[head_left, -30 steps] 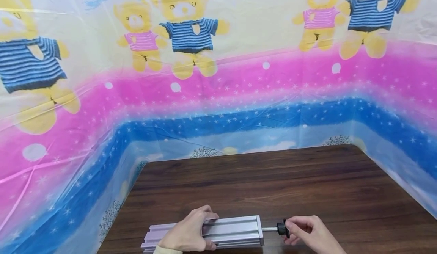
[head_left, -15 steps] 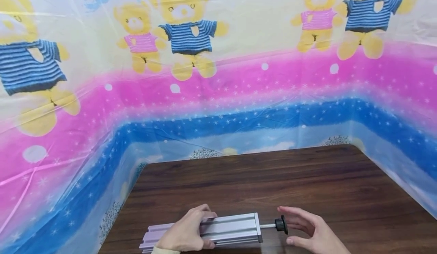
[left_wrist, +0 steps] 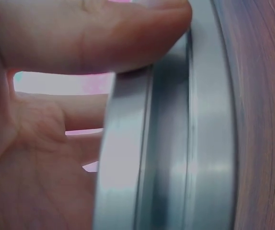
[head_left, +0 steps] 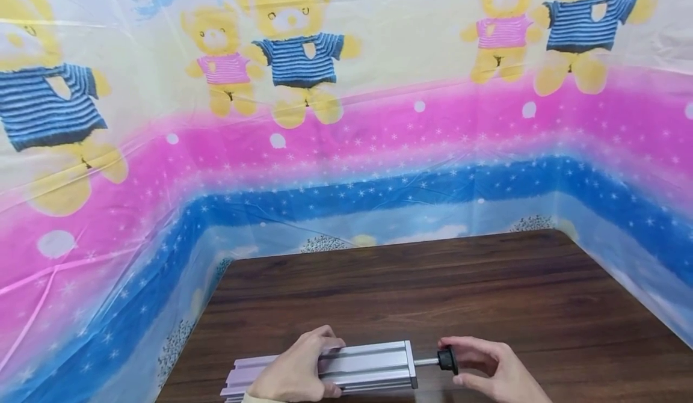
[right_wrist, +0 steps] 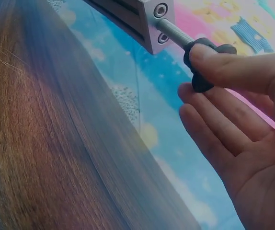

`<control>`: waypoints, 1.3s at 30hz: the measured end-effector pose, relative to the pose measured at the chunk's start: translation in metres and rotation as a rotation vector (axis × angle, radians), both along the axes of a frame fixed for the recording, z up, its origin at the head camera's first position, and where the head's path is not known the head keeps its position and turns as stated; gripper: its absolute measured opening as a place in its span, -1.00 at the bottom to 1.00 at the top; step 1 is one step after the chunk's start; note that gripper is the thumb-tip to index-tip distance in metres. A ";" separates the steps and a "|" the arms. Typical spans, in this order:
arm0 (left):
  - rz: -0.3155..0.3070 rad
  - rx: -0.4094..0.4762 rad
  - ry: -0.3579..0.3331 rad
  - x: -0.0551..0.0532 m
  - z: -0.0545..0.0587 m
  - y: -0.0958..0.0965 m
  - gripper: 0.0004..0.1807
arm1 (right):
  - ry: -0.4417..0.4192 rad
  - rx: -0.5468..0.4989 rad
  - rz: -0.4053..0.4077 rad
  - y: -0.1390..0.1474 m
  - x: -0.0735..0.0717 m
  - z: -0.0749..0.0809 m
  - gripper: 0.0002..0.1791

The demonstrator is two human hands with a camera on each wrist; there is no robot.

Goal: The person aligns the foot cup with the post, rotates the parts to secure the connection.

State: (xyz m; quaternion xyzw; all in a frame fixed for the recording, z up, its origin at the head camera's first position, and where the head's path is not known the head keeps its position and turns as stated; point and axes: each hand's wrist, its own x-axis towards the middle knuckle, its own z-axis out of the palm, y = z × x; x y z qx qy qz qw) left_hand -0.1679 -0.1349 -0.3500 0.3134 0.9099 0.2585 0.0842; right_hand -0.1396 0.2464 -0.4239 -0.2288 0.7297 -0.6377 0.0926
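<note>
Slipping is judged possible: the black knob (head_left: 446,359) is pinched by thumb and fingertips of the right hand (head_left: 498,372), its lobes offering limited purchase. Should the left hand's (head_left: 295,367) thumb-against-fingers grip be eased, the silver profile (head_left: 373,364), held at the near side of the wooden table (head_left: 433,295), could be twisted. Exposed threaded rod (head_left: 426,362) noted between. Table backed by bear-print cloth (head_left: 325,150); knob partly screened by thumb.

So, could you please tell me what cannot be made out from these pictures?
Head view: a stretch of the metal profile, covered by the left hand.
Left wrist view: both profile ends, cut off by the frame edges; its surface is blurred.
Right wrist view: part of the black knob, behind the thumb of the right hand; how far the threaded rod runs inside, hidden by the end plate.
</note>
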 end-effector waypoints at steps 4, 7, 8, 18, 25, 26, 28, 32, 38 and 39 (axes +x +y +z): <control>-0.007 -0.010 0.018 0.001 0.001 0.001 -0.31 | -0.042 0.043 -0.012 0.004 0.000 0.000 -0.40; -0.015 -0.014 0.031 0.000 0.001 0.002 -0.32 | -0.074 0.058 -0.015 0.006 -0.002 -0.001 -0.43; -0.019 -0.015 0.028 -0.001 0.000 0.002 -0.32 | -0.085 0.056 -0.012 0.007 -0.003 -0.001 -0.44; -0.005 -0.033 0.001 -0.001 -0.004 0.003 -0.33 | -0.160 -0.017 0.056 0.009 -0.008 -0.006 -0.41; -0.019 -0.025 0.002 -0.001 -0.005 0.003 -0.34 | -0.094 0.040 0.032 0.005 -0.006 -0.006 -0.52; -0.025 -0.021 0.002 -0.002 -0.005 0.003 -0.34 | -0.085 0.054 0.025 0.004 -0.006 -0.006 -0.53; -0.032 -0.014 0.003 -0.002 -0.005 0.002 -0.35 | -0.088 0.068 0.014 0.004 -0.005 -0.004 -0.53; -0.027 -0.017 0.005 -0.002 -0.004 0.002 -0.34 | -0.101 0.060 -0.020 0.006 -0.002 -0.001 -0.50; -0.016 -0.015 -0.006 -0.002 -0.004 0.001 -0.33 | -0.014 -0.001 -0.026 0.005 0.003 0.000 -0.32; -0.019 -0.011 -0.008 -0.002 -0.004 0.001 -0.34 | 0.004 -0.003 -0.017 0.005 0.004 0.000 -0.32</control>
